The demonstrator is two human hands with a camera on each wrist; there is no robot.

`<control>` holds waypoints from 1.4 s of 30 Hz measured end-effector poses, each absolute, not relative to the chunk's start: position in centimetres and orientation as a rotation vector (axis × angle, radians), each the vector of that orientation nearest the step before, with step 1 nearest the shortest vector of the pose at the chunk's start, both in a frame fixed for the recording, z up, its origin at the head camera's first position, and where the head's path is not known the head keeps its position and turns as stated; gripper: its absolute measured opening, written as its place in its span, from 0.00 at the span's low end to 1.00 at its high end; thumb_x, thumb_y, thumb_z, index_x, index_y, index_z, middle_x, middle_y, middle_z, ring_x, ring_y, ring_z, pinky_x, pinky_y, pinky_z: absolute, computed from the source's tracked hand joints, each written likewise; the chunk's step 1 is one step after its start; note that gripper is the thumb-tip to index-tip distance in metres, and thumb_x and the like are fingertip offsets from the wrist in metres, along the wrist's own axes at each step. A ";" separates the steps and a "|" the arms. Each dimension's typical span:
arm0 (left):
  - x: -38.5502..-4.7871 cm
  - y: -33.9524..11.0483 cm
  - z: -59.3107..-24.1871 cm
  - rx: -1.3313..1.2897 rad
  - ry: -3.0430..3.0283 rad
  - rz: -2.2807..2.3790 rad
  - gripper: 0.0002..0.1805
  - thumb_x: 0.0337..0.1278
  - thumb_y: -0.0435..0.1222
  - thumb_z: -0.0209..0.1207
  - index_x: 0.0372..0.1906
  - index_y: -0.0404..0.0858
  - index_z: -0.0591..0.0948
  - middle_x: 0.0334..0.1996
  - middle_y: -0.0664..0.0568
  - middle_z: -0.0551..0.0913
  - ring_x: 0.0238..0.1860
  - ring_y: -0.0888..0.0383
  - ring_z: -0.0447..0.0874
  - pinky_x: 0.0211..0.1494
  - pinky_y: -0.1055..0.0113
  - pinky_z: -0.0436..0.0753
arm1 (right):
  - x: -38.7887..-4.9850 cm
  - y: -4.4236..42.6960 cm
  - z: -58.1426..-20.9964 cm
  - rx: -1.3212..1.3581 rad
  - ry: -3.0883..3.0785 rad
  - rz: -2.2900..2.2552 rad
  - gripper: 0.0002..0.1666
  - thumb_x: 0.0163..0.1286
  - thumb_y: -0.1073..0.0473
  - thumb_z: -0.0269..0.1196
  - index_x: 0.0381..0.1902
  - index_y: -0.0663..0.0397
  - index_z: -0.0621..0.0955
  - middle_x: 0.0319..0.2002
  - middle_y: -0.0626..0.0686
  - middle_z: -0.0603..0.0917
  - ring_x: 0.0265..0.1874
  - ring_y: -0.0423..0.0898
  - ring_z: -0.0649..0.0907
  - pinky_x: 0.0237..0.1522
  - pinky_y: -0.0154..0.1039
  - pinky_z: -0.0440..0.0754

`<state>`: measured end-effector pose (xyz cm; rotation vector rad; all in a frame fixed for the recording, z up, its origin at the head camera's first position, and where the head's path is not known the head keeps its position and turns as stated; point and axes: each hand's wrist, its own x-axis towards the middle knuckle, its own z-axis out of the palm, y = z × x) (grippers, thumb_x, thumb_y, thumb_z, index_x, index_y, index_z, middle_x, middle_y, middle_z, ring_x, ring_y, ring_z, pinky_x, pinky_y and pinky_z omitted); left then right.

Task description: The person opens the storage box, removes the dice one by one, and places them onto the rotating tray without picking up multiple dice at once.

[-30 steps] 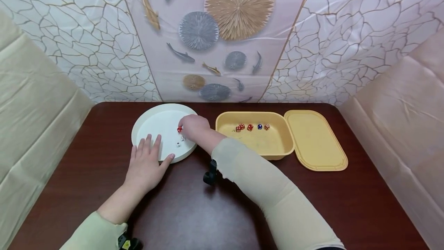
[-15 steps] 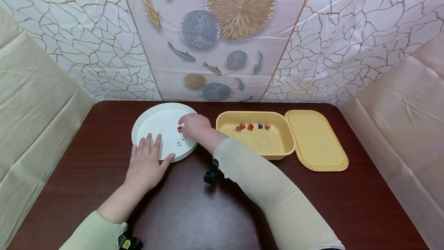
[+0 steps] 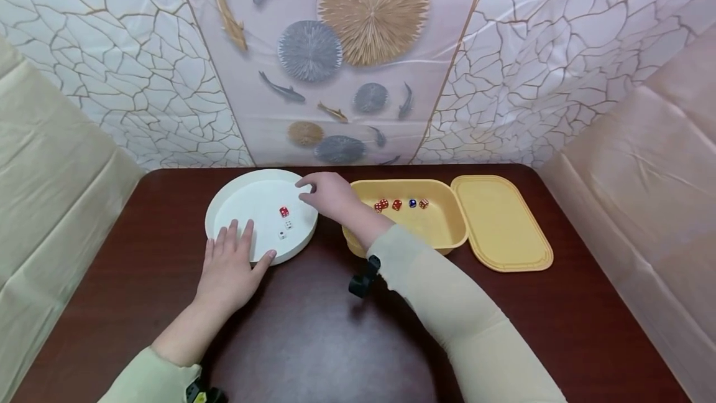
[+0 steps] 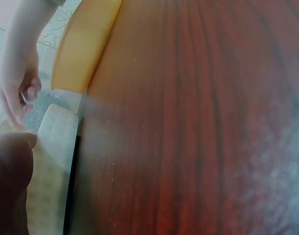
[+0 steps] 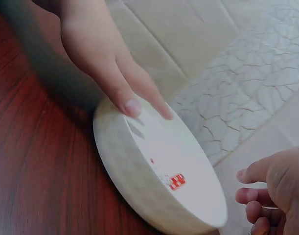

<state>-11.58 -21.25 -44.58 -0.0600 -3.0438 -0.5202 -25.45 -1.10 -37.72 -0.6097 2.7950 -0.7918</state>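
Observation:
A round white tray [image 3: 246,198] stands at the left of the table. Inside it, near its right side, lie a red die [image 3: 284,211] and two white dice [image 3: 288,224], bunched close together. Over the tray's front left rim rests my left hand [image 3: 226,272], its fingers spread inside and the thumb at the edge. My right hand [image 3: 332,194] hovers above the right rim; thumb and index finger are apart with nothing visible between them. In the right wrist view, the other fingers [image 5: 254,211] of that hand are loosely bent, and its palm is hidden.
Right of the tray is a yellow box [image 3: 425,235] holding several red dice [image 3: 397,204] and a blue die [image 3: 413,203]. A yellow lid [image 3: 503,222] lies flat beside it. Patterned cloth [image 3: 369,98] hangs behind the table.
My right hand has drawn back from beside the red die, up and right to the tray's rim, thumb and index now parted. My left hand stays on the tray.

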 end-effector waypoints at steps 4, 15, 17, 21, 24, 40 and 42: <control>-11.6 -21.3 -44.7 -0.062 -3.043 -0.528 0.46 0.71 0.63 0.43 0.78 0.34 0.51 0.75 0.28 0.48 0.75 0.29 0.43 0.74 0.35 0.40 | -25.5 1.2 -37.4 -0.577 2.790 -0.851 0.18 0.72 0.50 0.63 0.58 0.42 0.83 0.37 0.45 0.82 0.36 0.42 0.80 0.34 0.37 0.79; -11.5 -21.3 -44.8 -0.074 -3.036 -0.537 0.46 0.71 0.62 0.43 0.78 0.34 0.51 0.75 0.28 0.48 0.75 0.29 0.42 0.74 0.35 0.39 | -25.3 9.2 -38.1 -0.466 2.828 -0.884 0.19 0.70 0.49 0.64 0.57 0.42 0.84 0.34 0.49 0.84 0.28 0.44 0.80 0.31 0.40 0.77; -11.5 -21.3 -44.8 -0.075 -3.034 -0.539 0.46 0.71 0.62 0.43 0.78 0.34 0.51 0.75 0.28 0.48 0.74 0.29 0.43 0.74 0.35 0.39 | -25.3 10.6 -38.3 -0.436 2.833 -0.877 0.20 0.69 0.49 0.65 0.58 0.43 0.83 0.33 0.51 0.85 0.26 0.44 0.80 0.29 0.40 0.76; -11.5 -21.4 -44.7 -0.074 -3.032 -0.535 0.45 0.71 0.61 0.44 0.78 0.34 0.51 0.75 0.28 0.48 0.74 0.29 0.43 0.74 0.35 0.40 | -25.1 13.1 -38.9 -0.402 2.835 -0.879 0.22 0.69 0.49 0.65 0.59 0.45 0.83 0.32 0.52 0.86 0.27 0.45 0.80 0.30 0.40 0.76; -11.5 -21.4 -44.7 -0.076 -3.036 -0.543 0.46 0.71 0.62 0.43 0.78 0.34 0.51 0.75 0.27 0.48 0.74 0.29 0.43 0.74 0.35 0.38 | -24.9 14.6 -39.3 -0.402 2.860 -0.890 0.22 0.69 0.51 0.66 0.58 0.48 0.83 0.32 0.51 0.85 0.30 0.46 0.80 0.32 0.40 0.76; -11.6 -21.5 -44.9 -0.074 -3.042 -0.538 0.46 0.70 0.63 0.42 0.78 0.34 0.51 0.75 0.28 0.47 0.74 0.29 0.42 0.74 0.35 0.38 | -24.8 17.3 -40.5 -0.329 2.878 -0.887 0.21 0.68 0.52 0.66 0.57 0.52 0.84 0.38 0.53 0.86 0.37 0.48 0.81 0.41 0.43 0.78; -11.6 -21.4 -44.8 -0.075 -3.044 -0.542 0.46 0.71 0.63 0.42 0.78 0.34 0.51 0.75 0.27 0.47 0.74 0.29 0.42 0.74 0.35 0.38 | -25.0 17.4 -40.7 -0.322 2.873 -0.862 0.21 0.68 0.52 0.66 0.57 0.52 0.84 0.42 0.53 0.87 0.39 0.48 0.82 0.44 0.45 0.78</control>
